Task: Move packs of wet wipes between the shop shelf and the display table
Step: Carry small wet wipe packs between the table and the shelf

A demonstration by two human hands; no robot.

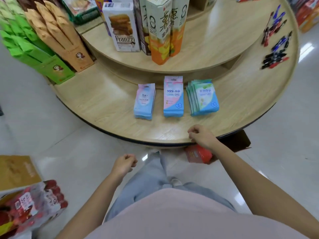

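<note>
Head view: wet-wipe stacks (173, 97) centre frame, lined up for display; left hand (124, 163) and right hand (201, 136) below, loosely curled, holding nothing.

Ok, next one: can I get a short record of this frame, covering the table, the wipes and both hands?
table: round wooden display table, two tiers
wipes: three stacks on the lower tier, side by side and apart: left stack, middle stack, right stack, which is fanned
left hand: over the floor, fingers loosely curled, holds nothing
right hand: at the table's front edge, fingers loosely curled, holds nothing
upper tier: snack boxes
</note>
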